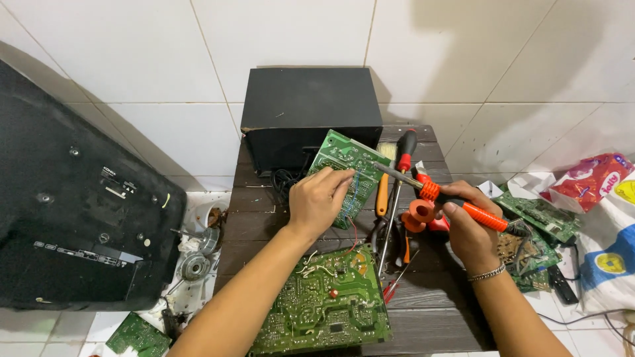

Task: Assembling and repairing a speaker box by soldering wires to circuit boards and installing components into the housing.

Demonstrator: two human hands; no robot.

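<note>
My left hand grips a small green circuit board, tilted above the dark wooden table; my right hand is closed around an orange-handled soldering iron, tip touching the board.

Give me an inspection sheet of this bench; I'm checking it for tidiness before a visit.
Surface: small dark wooden table, crowded.
Job's things: small green circuit board tilted up in the left hand; orange-handled soldering iron in the right hand, tip at the board's edge.
Clutter: large green circuit board, black box, orange solder spool, screwdrivers, brush.
Grips: both hands closed on their things.
Cables: black cord coiled by the box; thin red wire under the small board.
Surroundings: white tiles; black television back on the left; more boards and bags on the right.
</note>
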